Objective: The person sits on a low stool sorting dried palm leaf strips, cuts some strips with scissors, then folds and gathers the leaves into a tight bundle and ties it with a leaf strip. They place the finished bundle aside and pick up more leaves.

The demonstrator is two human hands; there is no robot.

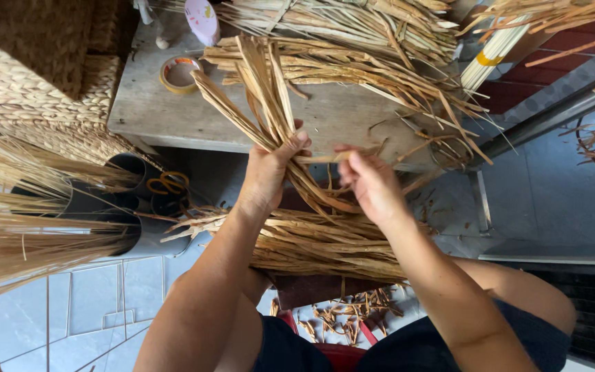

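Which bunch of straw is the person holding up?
The fan of dried tan straw strips gripped in the left hand. The other bundles lie on the grey wooden table and across the lap.

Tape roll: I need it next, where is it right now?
In the head view, the tape roll lies upper left on the grey table, beside the woven basket and left of the dried straw.

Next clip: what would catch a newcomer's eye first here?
Mid-frame, the left hand grips a fan of dried straw strips while the right hand pinches one strand beside it. More straw lies heaped across the lap and on the grey table beyond, where a tape roll sits at the left.
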